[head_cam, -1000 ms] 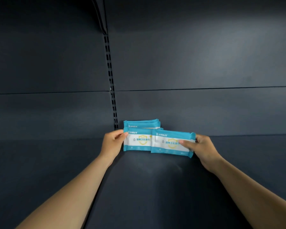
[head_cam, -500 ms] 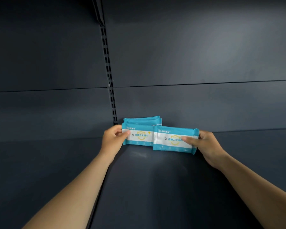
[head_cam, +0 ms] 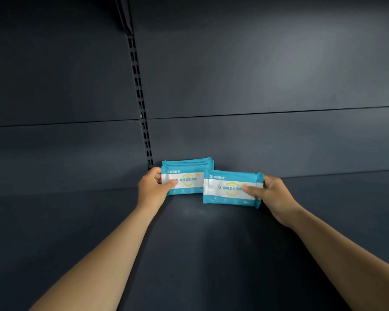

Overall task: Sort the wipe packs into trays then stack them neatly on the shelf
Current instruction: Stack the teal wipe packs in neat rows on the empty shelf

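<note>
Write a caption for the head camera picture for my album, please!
Two hands, left hand and right hand, hold blue-and-white plastic wipe packs on a dark grey metal shelf.

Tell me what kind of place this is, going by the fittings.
Probably a shop aisle or stockroom with retail shelving. A slotted upright runs up between dark metal back panels, above a bare dark shelf. Identical wipe packs stand upright against the back, steadied by the left hand and right hand.

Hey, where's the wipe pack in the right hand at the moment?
In the head view, the blue-and-white plastic wipe pack sits right of centre on the dark shelf, gripped by the right hand, overlapping the right end of the left hand's packs.
</note>
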`<move>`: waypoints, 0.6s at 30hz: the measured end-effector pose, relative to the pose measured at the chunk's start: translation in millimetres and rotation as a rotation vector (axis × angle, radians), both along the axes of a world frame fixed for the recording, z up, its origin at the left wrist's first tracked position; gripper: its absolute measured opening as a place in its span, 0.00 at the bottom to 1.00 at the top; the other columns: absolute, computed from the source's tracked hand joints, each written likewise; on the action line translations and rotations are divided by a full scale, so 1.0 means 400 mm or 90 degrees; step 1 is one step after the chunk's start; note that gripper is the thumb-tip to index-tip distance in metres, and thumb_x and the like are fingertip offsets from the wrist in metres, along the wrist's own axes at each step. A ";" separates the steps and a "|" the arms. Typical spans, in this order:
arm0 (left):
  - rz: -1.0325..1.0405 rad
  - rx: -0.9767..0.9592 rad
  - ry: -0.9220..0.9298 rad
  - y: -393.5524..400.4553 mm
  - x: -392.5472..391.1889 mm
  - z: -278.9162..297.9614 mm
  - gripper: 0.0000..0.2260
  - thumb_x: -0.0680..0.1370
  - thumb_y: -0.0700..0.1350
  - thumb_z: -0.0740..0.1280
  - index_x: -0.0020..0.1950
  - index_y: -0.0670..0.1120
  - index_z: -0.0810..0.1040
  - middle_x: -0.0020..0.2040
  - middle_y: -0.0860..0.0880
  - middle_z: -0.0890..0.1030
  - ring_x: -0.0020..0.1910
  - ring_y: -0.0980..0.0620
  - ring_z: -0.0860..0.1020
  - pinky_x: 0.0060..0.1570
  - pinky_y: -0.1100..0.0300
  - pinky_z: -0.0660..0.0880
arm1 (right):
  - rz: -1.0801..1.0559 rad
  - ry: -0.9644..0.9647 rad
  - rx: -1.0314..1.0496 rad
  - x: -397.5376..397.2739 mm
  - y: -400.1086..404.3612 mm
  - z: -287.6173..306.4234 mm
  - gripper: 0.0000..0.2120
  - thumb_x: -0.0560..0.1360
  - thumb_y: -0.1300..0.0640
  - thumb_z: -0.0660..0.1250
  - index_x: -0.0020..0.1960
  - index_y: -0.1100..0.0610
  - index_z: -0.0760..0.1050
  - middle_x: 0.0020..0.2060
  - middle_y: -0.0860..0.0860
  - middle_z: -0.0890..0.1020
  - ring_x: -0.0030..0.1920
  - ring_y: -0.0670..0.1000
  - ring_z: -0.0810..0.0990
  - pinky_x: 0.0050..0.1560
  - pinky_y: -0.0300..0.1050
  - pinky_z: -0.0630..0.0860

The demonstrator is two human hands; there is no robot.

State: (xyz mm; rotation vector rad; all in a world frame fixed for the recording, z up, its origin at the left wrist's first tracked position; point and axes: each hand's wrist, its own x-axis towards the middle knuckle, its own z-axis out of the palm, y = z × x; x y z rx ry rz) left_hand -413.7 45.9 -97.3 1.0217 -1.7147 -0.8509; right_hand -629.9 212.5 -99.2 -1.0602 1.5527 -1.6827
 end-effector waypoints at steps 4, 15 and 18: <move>0.006 -0.009 0.028 0.014 0.021 -0.004 0.16 0.69 0.39 0.76 0.52 0.46 0.76 0.47 0.51 0.80 0.42 0.57 0.76 0.40 0.68 0.71 | -0.013 0.047 0.035 -0.001 0.000 -0.005 0.10 0.75 0.68 0.67 0.53 0.57 0.77 0.50 0.53 0.84 0.50 0.52 0.83 0.54 0.48 0.78; -0.121 0.082 0.039 0.022 0.061 -0.009 0.38 0.66 0.37 0.77 0.72 0.47 0.64 0.64 0.50 0.72 0.63 0.56 0.70 0.66 0.57 0.67 | -0.057 0.115 -0.013 0.134 -0.113 0.016 0.16 0.71 0.72 0.70 0.52 0.55 0.75 0.45 0.48 0.82 0.44 0.43 0.81 0.48 0.36 0.79; -0.124 0.075 0.025 0.011 0.057 -0.013 0.38 0.66 0.38 0.78 0.72 0.48 0.65 0.64 0.51 0.73 0.63 0.56 0.71 0.64 0.59 0.68 | -0.031 0.152 -0.001 0.157 -0.151 0.009 0.15 0.71 0.69 0.72 0.53 0.56 0.75 0.47 0.45 0.82 0.48 0.43 0.82 0.51 0.39 0.80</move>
